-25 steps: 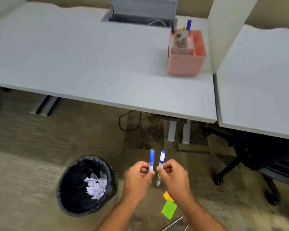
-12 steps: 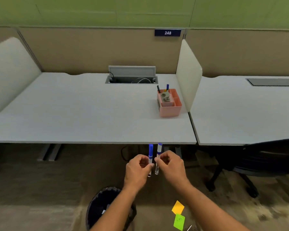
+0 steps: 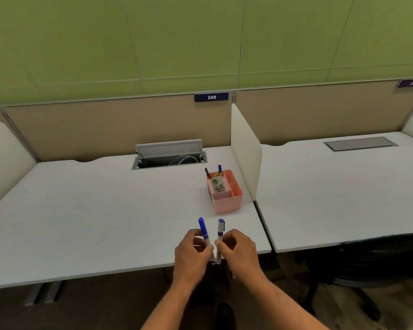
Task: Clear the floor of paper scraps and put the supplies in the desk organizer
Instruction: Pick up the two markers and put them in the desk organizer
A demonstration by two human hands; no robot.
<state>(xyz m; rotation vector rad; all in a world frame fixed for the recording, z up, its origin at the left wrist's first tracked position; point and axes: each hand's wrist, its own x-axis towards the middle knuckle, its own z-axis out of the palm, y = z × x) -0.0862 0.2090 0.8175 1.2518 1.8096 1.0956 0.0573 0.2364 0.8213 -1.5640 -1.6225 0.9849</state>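
Note:
My left hand (image 3: pixel 191 256) grips a white marker with a blue cap (image 3: pixel 203 231), held upright. Close beside it, my right hand (image 3: pixel 239 252) grips a second blue-capped marker (image 3: pixel 220 231), also upright. Both hands hover over the near edge of the grey desk (image 3: pixel 93 210). The pink desk organizer (image 3: pixel 227 203) stands farther back on the desk beside the white divider. It holds a black pen, a blue marker and a grey object in its compartments.
A white divider panel (image 3: pixel 246 151) separates this desk from the right desk (image 3: pixel 343 186). An open cable tray (image 3: pixel 169 154) sits at the back. A black office chair (image 3: pixel 367 265) is tucked under the right desk. Carpet floor lies below.
The view has lifted from the floor to the desk. The bin, paper scraps and sticky notes have left the view. Both hands with the markers have risen to desk height.

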